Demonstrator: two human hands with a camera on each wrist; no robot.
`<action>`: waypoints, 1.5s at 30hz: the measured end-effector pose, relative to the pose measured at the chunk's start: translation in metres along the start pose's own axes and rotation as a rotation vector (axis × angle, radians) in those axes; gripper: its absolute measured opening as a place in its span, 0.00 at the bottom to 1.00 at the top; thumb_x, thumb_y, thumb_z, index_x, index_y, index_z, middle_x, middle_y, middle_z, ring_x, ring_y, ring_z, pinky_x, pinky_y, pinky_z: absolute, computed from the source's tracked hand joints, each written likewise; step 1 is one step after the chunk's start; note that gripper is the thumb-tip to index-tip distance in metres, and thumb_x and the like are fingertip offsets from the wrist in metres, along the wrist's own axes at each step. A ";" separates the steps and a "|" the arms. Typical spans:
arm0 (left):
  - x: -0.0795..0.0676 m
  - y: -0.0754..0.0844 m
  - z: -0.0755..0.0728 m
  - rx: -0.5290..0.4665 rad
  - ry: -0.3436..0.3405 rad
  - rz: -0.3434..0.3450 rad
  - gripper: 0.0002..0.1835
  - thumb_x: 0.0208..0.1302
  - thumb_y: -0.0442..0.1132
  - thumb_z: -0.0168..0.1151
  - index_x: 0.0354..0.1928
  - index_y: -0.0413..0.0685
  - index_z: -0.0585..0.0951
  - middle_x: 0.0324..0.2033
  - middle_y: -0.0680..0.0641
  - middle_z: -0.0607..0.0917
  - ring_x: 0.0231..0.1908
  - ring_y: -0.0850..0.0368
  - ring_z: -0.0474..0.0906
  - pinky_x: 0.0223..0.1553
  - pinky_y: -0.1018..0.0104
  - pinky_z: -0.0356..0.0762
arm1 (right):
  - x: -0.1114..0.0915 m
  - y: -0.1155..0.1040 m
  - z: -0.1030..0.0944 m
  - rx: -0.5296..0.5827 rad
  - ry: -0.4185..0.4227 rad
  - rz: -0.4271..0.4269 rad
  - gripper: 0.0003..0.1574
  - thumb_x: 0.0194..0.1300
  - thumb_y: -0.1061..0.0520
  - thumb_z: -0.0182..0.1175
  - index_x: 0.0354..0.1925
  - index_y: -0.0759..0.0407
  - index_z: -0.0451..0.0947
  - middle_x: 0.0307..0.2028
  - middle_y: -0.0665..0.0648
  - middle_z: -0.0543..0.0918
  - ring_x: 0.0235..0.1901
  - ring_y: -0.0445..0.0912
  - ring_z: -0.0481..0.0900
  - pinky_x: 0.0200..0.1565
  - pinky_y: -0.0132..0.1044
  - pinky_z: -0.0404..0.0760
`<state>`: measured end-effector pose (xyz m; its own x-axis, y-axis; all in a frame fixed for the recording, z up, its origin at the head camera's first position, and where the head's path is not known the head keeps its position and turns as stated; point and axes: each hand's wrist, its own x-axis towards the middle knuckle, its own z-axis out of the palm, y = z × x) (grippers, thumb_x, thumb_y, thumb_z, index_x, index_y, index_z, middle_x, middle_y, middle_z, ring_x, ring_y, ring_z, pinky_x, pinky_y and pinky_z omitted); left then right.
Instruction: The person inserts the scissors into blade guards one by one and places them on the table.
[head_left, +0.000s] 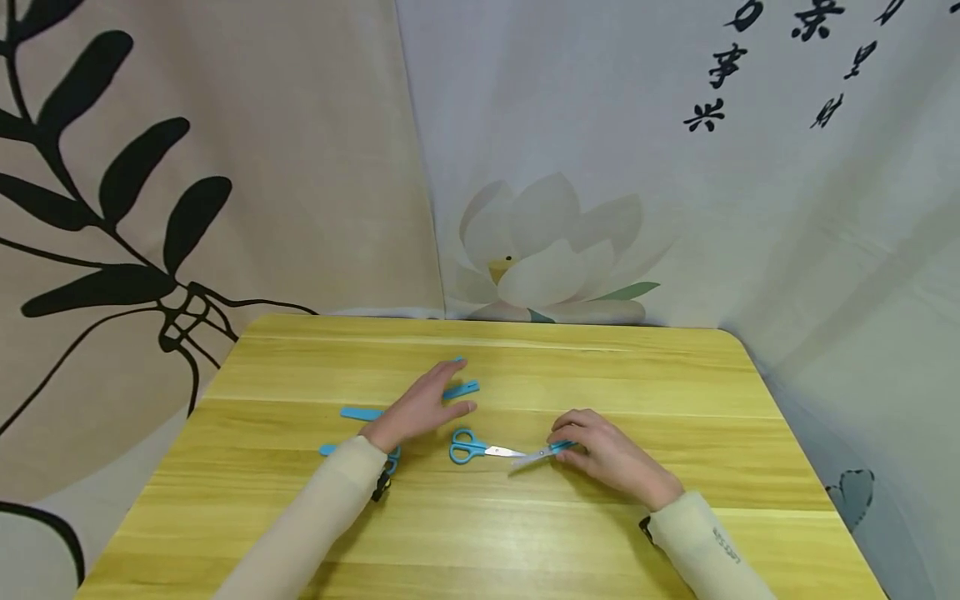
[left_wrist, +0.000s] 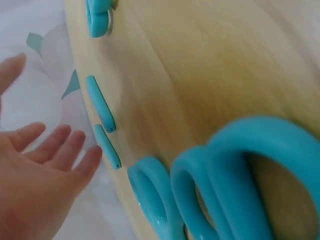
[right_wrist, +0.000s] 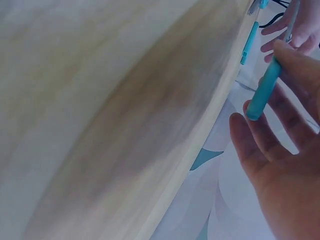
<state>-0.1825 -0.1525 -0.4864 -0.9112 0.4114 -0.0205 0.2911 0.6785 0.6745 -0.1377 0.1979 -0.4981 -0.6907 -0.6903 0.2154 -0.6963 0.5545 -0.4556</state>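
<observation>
My right hand [head_left: 603, 450] pinches scissors with a blue handle [right_wrist: 265, 90] between thumb and fingers, just above the table. Their pale blades [head_left: 534, 457] point left, and the handle shows edge-on in the right wrist view. Just left of them, another pair of blue scissors [head_left: 467, 447] lies on the table, blades toward the right hand. The left hand [head_left: 423, 404] reaches over the table with fingers spread and nothing held. Near its fingers lies a slim blue bar-shaped piece [head_left: 462, 389]; a second piece [head_left: 459, 359] is mostly hidden behind the hand.
Left of my left wrist lie flat blue pieces [head_left: 360, 413], partly covered by the arm. Blue scissor handles [left_wrist: 155, 195] show close up in the left wrist view. The wooden table [head_left: 600, 550] ends at a printed curtain [head_left: 315, 167] behind.
</observation>
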 end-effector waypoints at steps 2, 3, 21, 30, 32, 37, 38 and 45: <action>0.005 -0.001 0.002 -0.030 0.016 -0.031 0.43 0.72 0.54 0.67 0.80 0.44 0.61 0.76 0.40 0.64 0.73 0.40 0.63 0.71 0.42 0.64 | 0.001 -0.001 0.000 -0.005 0.003 -0.002 0.14 0.65 0.57 0.73 0.50 0.51 0.87 0.52 0.45 0.81 0.53 0.44 0.78 0.53 0.42 0.83; 0.007 -0.002 0.002 -0.047 0.023 -0.043 0.42 0.71 0.52 0.68 0.79 0.43 0.61 0.75 0.39 0.66 0.72 0.39 0.66 0.70 0.42 0.66 | 0.002 -0.001 0.000 -0.007 0.005 -0.005 0.14 0.65 0.57 0.73 0.50 0.50 0.87 0.52 0.45 0.81 0.53 0.44 0.78 0.53 0.42 0.83; 0.023 -0.009 0.013 0.139 0.019 -0.104 0.26 0.67 0.36 0.72 0.65 0.36 0.79 0.56 0.40 0.79 0.58 0.43 0.76 0.63 0.49 0.74 | 0.006 -0.006 0.001 0.006 -0.017 0.002 0.13 0.66 0.56 0.72 0.50 0.49 0.87 0.53 0.45 0.81 0.55 0.44 0.78 0.55 0.42 0.82; 0.031 -0.006 0.018 0.167 0.027 -0.101 0.16 0.68 0.33 0.70 0.55 0.37 0.84 0.47 0.43 0.81 0.50 0.47 0.78 0.57 0.51 0.78 | 0.007 -0.006 0.004 0.001 -0.015 -0.013 0.14 0.66 0.57 0.73 0.50 0.50 0.87 0.53 0.46 0.81 0.55 0.45 0.78 0.55 0.41 0.82; 0.031 -0.004 0.019 0.168 0.022 -0.107 0.13 0.69 0.32 0.68 0.54 0.38 0.84 0.47 0.44 0.81 0.49 0.47 0.79 0.56 0.51 0.78 | 0.008 -0.006 0.005 0.000 -0.017 -0.014 0.14 0.66 0.57 0.73 0.50 0.50 0.87 0.53 0.46 0.81 0.55 0.44 0.78 0.55 0.41 0.82; 0.031 -0.001 0.021 0.183 0.025 -0.106 0.09 0.70 0.31 0.67 0.50 0.39 0.84 0.45 0.45 0.82 0.48 0.48 0.78 0.56 0.52 0.78 | 0.008 -0.006 0.005 -0.006 -0.019 -0.013 0.14 0.66 0.57 0.73 0.49 0.50 0.87 0.53 0.45 0.81 0.54 0.44 0.78 0.55 0.41 0.82; 0.031 0.000 0.021 0.184 0.027 -0.107 0.09 0.70 0.31 0.67 0.50 0.39 0.84 0.45 0.45 0.82 0.48 0.48 0.78 0.56 0.52 0.78 | 0.009 -0.006 0.005 -0.008 -0.020 -0.012 0.14 0.66 0.57 0.73 0.49 0.50 0.87 0.53 0.45 0.81 0.54 0.44 0.78 0.55 0.41 0.82; 0.031 0.002 0.023 0.203 0.016 -0.097 0.08 0.72 0.29 0.64 0.50 0.38 0.83 0.46 0.44 0.83 0.52 0.46 0.78 0.59 0.52 0.76 | 0.007 -0.008 0.005 -0.007 -0.022 -0.004 0.13 0.66 0.56 0.73 0.49 0.51 0.87 0.53 0.46 0.81 0.53 0.44 0.78 0.54 0.40 0.82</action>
<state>-0.2036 -0.1241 -0.5026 -0.9417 0.3299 -0.0653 0.2534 0.8236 0.5075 -0.1366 0.1862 -0.4975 -0.6837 -0.7025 0.1979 -0.7003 0.5552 -0.4486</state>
